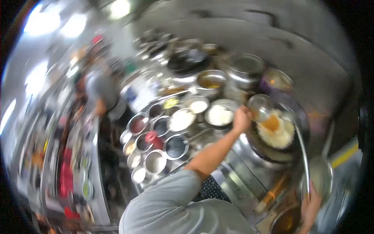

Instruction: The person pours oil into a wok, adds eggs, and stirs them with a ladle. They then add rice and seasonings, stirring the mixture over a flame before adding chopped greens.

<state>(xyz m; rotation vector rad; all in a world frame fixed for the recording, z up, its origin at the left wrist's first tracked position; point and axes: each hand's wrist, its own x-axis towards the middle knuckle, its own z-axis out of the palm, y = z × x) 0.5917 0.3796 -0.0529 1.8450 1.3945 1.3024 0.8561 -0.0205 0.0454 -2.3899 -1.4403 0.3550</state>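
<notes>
My left hand (242, 119) is closed on the edge of a small metal bowl (260, 105), tilted over a large dark wok (253, 146). Orange-brown food (272, 124) lies just below the bowl, on top of pale food (278, 136) in the wok. At the lower right, my right hand (311, 204) is wrapped round the handle of a long metal ladle (304, 156), whose far end reaches into the wok by the pale food. Motion blur hides the fingers' detail.
Left of the wok stand several metal containers (175, 147) and a bowl of white food (220, 114). Pots (246, 64) stand behind. A wooden-handled brush (269, 198) lies at the lower right. A co-worker (102, 87) stands at the left near a long counter.
</notes>
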